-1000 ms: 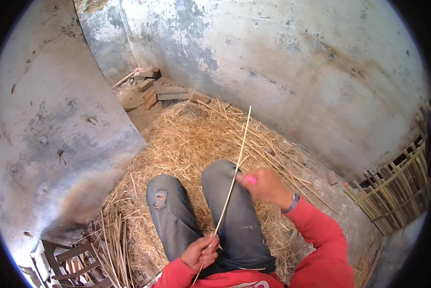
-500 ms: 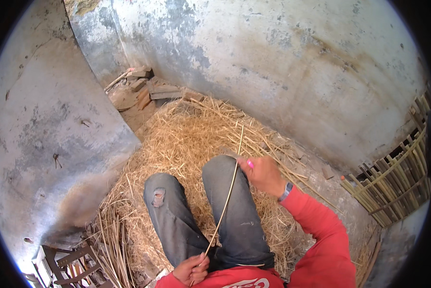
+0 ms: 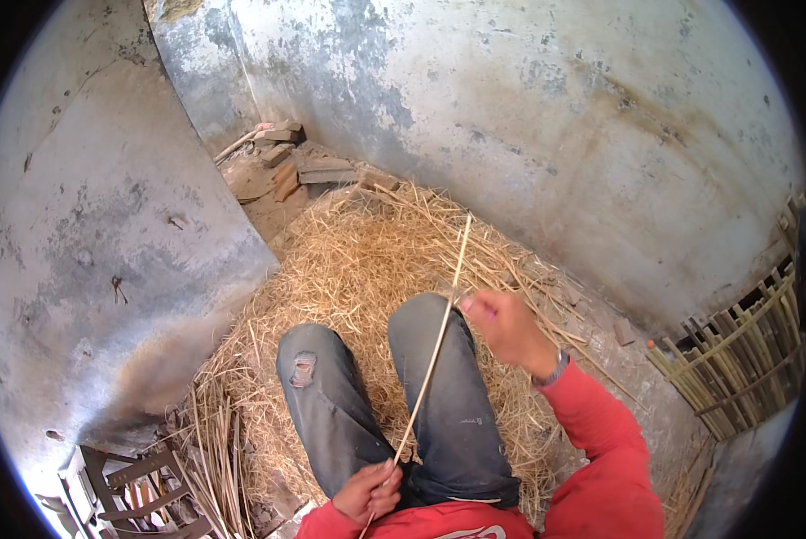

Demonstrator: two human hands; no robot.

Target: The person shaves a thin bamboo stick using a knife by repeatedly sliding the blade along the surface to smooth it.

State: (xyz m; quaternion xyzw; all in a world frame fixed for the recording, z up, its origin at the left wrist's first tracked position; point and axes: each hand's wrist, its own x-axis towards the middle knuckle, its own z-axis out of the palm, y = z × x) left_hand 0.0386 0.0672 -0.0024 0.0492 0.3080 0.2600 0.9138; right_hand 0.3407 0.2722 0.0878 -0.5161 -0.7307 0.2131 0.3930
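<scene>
Left grip (image 3: pixel 368 493) holds a pale, seemingly smooth strip (image 3: pixel 433 359).

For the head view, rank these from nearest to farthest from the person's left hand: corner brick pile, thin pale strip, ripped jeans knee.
Nearest to the left hand first:
1. Thin pale strip: in that hand's grip.
2. Ripped jeans knee: ahead, slightly left.
3. Corner brick pile: far ahead, beyond the straw.
</scene>
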